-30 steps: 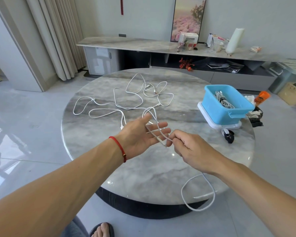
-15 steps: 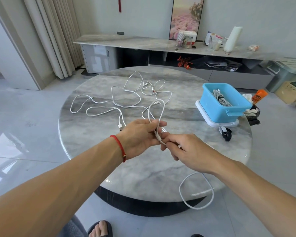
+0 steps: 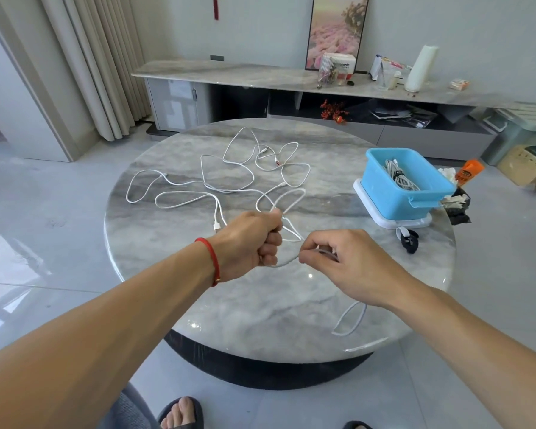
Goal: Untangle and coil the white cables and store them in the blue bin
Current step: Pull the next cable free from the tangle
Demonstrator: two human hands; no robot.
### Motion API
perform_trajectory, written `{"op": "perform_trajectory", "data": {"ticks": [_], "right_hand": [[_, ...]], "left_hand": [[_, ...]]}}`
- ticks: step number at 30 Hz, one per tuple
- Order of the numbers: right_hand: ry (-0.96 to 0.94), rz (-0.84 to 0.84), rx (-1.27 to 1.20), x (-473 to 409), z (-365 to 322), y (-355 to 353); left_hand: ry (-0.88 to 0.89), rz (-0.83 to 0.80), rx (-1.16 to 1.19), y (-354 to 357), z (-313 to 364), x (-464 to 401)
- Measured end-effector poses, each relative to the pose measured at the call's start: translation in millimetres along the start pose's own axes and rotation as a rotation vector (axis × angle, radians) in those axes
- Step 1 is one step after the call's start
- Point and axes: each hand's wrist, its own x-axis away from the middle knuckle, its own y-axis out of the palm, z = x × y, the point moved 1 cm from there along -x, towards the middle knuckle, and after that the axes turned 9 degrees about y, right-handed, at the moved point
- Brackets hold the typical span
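Observation:
My left hand (image 3: 251,239) is closed in a fist round loops of a white cable (image 3: 288,199), which stick out above the fist. My right hand (image 3: 338,258) pinches the same cable a short way to the right, and a slack stretch curves between the two hands. The cable's tail (image 3: 350,320) lies on the table near my right wrist. More white cables (image 3: 217,181) lie tangled over the far middle of the round marble table (image 3: 260,305). The blue bin (image 3: 406,187) stands at the right on a white base and holds a coiled cable (image 3: 398,178).
A small black and white strap (image 3: 407,238) lies in front of the bin. An orange bottle (image 3: 469,171) and dark clutter (image 3: 458,205) sit beyond the table's right edge. A long low cabinet (image 3: 291,78) runs along the back wall. My sandalled foot (image 3: 180,413) shows below.
My left hand went from open fingers to a fist round the cable loops. My right hand slid to the right along the cable, and the tail on the table got shorter.

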Motion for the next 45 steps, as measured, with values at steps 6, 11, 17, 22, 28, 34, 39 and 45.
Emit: {"op": "perform_trajectory", "data": {"ticks": [6, 11, 17, 22, 28, 34, 39, 45], "right_hand": [[-0.035, 0.195, 0.073, 0.0, 0.7, 4.7], [0.121, 0.323, 0.169, -0.1, 0.9, 1.5], [0.169, 0.236, 0.072, -7.8, 6.1, -0.4], [0.214, 0.113, 0.106, -3.2, 15.2, -18.4], [0.268, 0.117, -0.557, -0.7, 10.6, -20.3], [0.269, 0.101, -0.987, -3.3, 2.6, -23.0], [0.284, 0.157, -1.009, -4.6, 4.5, -26.5], [0.296, 0.15, -1.06, -2.3, 1.3, -22.0]], "left_hand": [[0.001, -0.131, -0.135, 15.1, -8.8, 12.6], [0.081, -0.146, -0.163, 18.5, -13.5, 10.4], [0.142, -0.097, -0.308, 16.0, -14.2, 3.0], [0.189, -0.057, -0.331, 2.0, -8.4, -3.1], [0.283, -0.052, -0.342, 4.3, -13.0, 2.3], [0.423, -0.159, -0.334, 14.7, -9.7, 10.0], [0.442, -0.243, -0.397, 22.3, -16.2, 10.8], [0.545, -0.211, -0.721, 18.7, -18.6, 7.1]]}}
